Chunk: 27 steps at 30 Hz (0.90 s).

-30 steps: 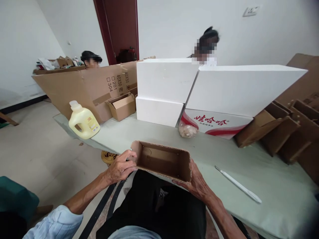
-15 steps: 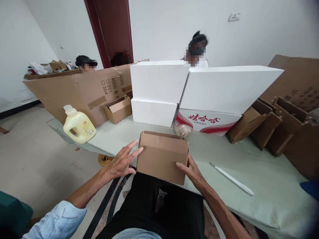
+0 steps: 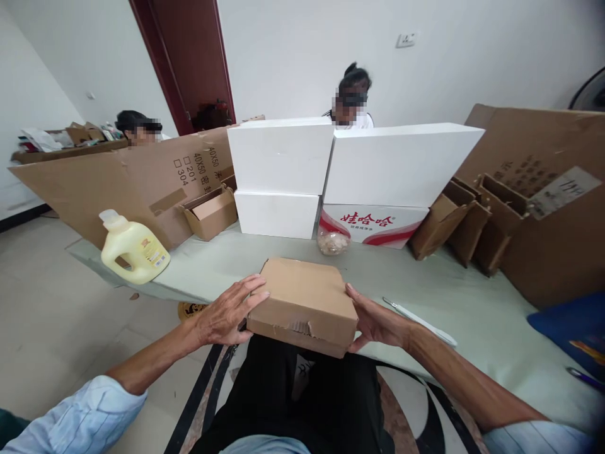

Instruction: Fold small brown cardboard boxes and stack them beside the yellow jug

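Observation:
Between my two hands is a brown cardboard box point(image 3: 305, 287), its top closed and a torn patch showing on the side that faces me. It is at the near edge of the table, above my lap. My left hand point(image 3: 231, 310) grips its left end, fingers on the top edge and thumb below. At the right end, my right hand point(image 3: 375, 320) presses on the side with the thumb low. A white-handled craft knife point(image 3: 420, 321) lies on the table just beyond my right forearm.
Stacked white boxes point(image 3: 278, 157) stand across the table, with a clear bag point(image 3: 333, 241) before them. At left are a yellow detergent jug point(image 3: 137, 249) and a small open carton point(image 3: 212, 214). Several narrow cartons point(image 3: 496, 221) and a blue item point(image 3: 574, 328) are right. Two people sit behind.
The box has tipped, so its front side with the torn patch now shows below the top. My right hand has shifted from its front face to its right end. The view has turned slightly right.

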Each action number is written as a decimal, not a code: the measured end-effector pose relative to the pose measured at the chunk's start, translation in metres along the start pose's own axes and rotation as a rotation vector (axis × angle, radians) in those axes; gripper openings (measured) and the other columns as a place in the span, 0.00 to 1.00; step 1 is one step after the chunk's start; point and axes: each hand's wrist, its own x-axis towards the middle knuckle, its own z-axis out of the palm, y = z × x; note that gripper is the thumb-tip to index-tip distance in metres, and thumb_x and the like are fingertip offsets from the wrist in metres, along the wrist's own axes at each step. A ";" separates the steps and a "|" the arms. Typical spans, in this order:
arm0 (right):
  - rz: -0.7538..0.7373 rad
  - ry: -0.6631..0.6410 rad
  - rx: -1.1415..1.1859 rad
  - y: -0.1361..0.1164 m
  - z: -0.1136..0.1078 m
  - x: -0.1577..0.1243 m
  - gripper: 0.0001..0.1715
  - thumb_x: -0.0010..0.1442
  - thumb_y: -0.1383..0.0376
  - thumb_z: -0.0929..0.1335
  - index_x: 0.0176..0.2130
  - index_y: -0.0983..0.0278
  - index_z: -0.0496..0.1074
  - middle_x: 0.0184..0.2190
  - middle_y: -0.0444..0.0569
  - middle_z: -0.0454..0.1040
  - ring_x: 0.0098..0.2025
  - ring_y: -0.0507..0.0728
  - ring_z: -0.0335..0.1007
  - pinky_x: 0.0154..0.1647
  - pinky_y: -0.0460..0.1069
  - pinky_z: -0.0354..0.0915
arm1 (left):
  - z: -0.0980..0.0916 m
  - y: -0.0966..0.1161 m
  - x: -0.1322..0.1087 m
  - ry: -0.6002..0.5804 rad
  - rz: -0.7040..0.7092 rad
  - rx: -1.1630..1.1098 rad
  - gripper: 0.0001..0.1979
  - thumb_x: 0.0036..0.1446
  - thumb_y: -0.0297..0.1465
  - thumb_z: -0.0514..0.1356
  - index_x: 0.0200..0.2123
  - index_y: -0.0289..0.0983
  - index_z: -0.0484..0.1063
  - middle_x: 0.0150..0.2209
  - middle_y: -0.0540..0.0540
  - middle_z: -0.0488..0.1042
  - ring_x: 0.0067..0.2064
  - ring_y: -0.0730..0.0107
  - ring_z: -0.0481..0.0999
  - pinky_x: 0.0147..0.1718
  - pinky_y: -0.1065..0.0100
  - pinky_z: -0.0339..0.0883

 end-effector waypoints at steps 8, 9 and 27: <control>0.000 0.133 -0.312 0.005 -0.018 0.012 0.53 0.67 0.27 0.54 0.57 0.65 0.76 0.54 0.63 0.79 0.46 0.64 0.82 0.40 0.54 0.78 | -0.035 -0.005 0.016 -0.078 -0.325 -0.372 0.53 0.47 0.32 0.73 0.73 0.42 0.53 0.69 0.35 0.61 0.69 0.43 0.67 0.66 0.46 0.68; -0.036 0.281 -0.435 0.010 -0.030 0.013 0.51 0.68 0.28 0.54 0.54 0.65 0.78 0.53 0.64 0.80 0.46 0.65 0.81 0.43 0.55 0.77 | -0.035 -0.008 0.016 -0.073 -0.348 -0.390 0.52 0.47 0.33 0.73 0.72 0.42 0.53 0.69 0.35 0.62 0.68 0.43 0.67 0.66 0.46 0.68; -0.273 1.123 -1.287 0.060 -0.136 -0.035 0.16 0.64 0.50 0.58 0.36 0.54 0.66 0.34 0.56 0.79 0.37 0.71 0.78 0.37 0.63 0.72 | -0.014 -0.018 0.016 0.087 -0.398 -0.411 0.25 0.58 0.38 0.72 0.57 0.41 0.72 0.73 0.33 0.57 0.73 0.44 0.64 0.67 0.45 0.65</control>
